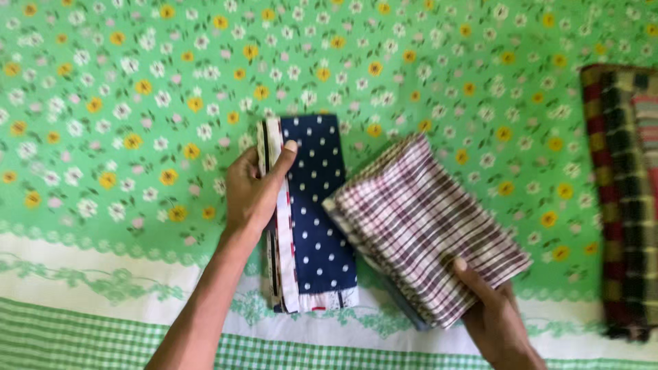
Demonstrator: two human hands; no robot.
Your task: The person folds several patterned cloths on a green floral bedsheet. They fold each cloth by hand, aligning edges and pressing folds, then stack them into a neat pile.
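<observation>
— Holding what? 
— Left hand (252, 188) pinches the folded navy polka-dot cloth (314, 205) by its edge; right hand (495, 315) clasps the folded maroon checked cloth (425, 223) at its corner. Both lie on the floral bedsheet (137, 103).
— Handling? 
— Soft, light, floppy; probably best gripped at folded edges.

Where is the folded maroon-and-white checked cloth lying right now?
In the head view, the checked cloth lies right of centre on the floral sheet, beside the navy dotted cloth, its near corner held by the right hand.
</observation>
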